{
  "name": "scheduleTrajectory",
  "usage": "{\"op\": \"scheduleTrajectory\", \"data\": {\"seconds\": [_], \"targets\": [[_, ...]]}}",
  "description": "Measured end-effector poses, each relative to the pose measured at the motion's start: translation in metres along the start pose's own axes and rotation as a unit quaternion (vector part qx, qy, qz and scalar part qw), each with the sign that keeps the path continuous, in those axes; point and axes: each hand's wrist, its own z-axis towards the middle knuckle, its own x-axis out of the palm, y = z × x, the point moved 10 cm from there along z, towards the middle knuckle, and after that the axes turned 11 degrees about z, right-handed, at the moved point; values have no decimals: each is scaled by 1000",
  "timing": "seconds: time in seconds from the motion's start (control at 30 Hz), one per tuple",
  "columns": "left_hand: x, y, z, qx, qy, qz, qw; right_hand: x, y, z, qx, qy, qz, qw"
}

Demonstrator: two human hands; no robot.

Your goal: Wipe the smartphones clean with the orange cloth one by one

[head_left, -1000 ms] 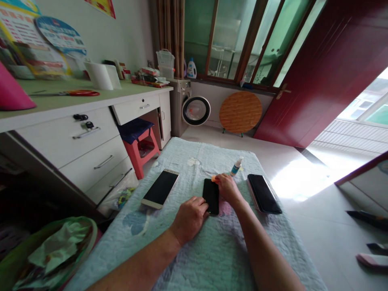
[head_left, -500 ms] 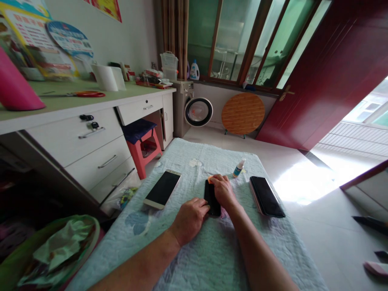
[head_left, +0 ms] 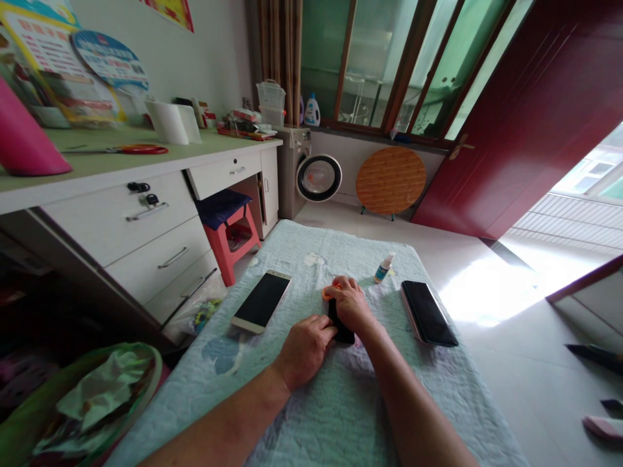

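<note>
A black phone [head_left: 344, 336] lies flat on the pale blue quilted cover [head_left: 331, 402], partly hidden under my hands. My left hand [head_left: 305, 347] grips its lower left edge, fingers together. Closed over the upper part of the phone, my right hand [head_left: 352, 305] presses an orange cloth [head_left: 326, 294] against the screen; most of the cloth is under the fingers. To the left lies a gold-and-white phone [head_left: 263, 302] with a dark screen. A phone in a dark case [head_left: 429, 315] rests at the right, and a small spray bottle [head_left: 383, 268] stands beyond my right hand.
On the left is a desk [head_left: 160, 220] with drawers, scissors [head_left: 141, 150] and a paper roll [head_left: 170, 123]. A red stool [head_left: 231, 237] stands by it, with a lined bin [head_left: 141, 389] at the lower left. Beyond are an open washing-machine door [head_left: 319, 178] and a round tabletop [head_left: 390, 180].
My right hand has shifted slightly left with the orange cloth, which now sticks out past the phone's top left corner. The left hand stays on the phone's edge.
</note>
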Motion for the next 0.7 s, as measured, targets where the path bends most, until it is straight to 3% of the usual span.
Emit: {"op": "scheduleTrajectory", "data": {"seconds": [0.4,0.7], "targets": [[-2,0,-1,-8,1,0,1000,12,23,-16,-79,58,67,993],[-1,-1,-1,-6,2,15,1000,1,-7,-1,-3,-22,37,999]]}}
